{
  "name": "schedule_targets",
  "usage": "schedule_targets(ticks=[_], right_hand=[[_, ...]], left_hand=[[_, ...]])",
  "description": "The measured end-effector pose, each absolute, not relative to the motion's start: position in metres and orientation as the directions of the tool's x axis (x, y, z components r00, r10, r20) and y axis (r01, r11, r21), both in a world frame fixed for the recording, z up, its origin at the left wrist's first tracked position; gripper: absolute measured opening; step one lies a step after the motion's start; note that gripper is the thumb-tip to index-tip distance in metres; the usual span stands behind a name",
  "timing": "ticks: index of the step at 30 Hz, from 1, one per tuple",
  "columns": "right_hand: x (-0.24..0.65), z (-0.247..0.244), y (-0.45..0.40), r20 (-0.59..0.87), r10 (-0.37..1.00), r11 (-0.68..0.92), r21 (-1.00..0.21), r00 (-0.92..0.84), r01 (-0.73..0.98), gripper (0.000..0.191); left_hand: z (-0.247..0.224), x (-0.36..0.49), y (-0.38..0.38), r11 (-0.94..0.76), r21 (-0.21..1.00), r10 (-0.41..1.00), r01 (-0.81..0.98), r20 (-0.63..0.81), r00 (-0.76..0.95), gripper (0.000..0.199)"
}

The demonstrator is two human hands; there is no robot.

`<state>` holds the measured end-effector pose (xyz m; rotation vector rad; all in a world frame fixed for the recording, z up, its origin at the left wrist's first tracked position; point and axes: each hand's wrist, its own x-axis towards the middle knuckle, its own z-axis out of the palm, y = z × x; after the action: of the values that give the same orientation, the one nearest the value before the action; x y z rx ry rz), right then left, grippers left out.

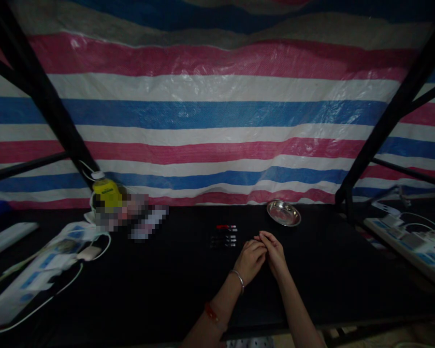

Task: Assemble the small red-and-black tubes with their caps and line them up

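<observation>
My left hand (251, 260) and my right hand (274, 249) meet above the black table, their fingertips touching. A silver bangle and a red band circle my left wrist and forearm. The fingers of both hands are curled and pressed together; whatever may be between them is hidden or too small to make out. Just left of my hands lies a short column of small slim items: a red one with a silvery end (225, 226) at the top and several black ones with silvery ends (229, 240) below it. Behind my right hand sits a round shiny metal dish (284, 213).
At left are a white power strip (29, 285) with plugs and cables, a yellow bottle (108, 191) and blurred-out items. Another power strip (409, 241) with cables lies at right. Black metal frame legs flank the table (137, 290), and a striped tarp (217, 113) hangs behind.
</observation>
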<state>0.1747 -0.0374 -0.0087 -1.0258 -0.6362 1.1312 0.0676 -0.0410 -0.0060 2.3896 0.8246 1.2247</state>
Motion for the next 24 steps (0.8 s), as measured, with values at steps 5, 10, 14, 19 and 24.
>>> schedule_targets(ticks=[5,10,14,19,24], right_hand=[[0.1748,-0.0058,-0.0388,-0.105,0.936,0.054,-0.901,0.335,-0.431,0.040],[0.1748,-0.0036,-0.0402,-0.104,0.937,0.055,-0.899,0.335,-0.434,0.037],[0.1757,-0.0064,-0.0393,-0.097,0.935,0.062,-0.902,0.341,-0.427,0.037],[0.1761,-0.0088,-0.0378,-0.103,0.928,0.066,-0.900,0.359,-0.430,0.039],[0.1750,-0.0066,-0.0396,-0.110,0.938,0.067,-0.873,0.329,-0.483,0.038]], left_hand=[[-0.0061,0.0671,-0.0418,-0.769,0.544,0.639,0.337,0.623,0.452,0.020],[-0.0061,0.0672,-0.0416,-0.764,0.557,0.643,0.326,0.618,0.452,0.020],[-0.0051,0.0674,-0.0409,-0.775,0.556,0.630,0.301,0.641,0.439,0.020],[-0.0021,0.0660,-0.0407,-0.790,0.554,0.609,0.263,0.658,0.443,0.020],[-0.0003,0.0652,-0.0412,-0.787,0.552,0.614,0.274,0.657,0.438,0.019]])
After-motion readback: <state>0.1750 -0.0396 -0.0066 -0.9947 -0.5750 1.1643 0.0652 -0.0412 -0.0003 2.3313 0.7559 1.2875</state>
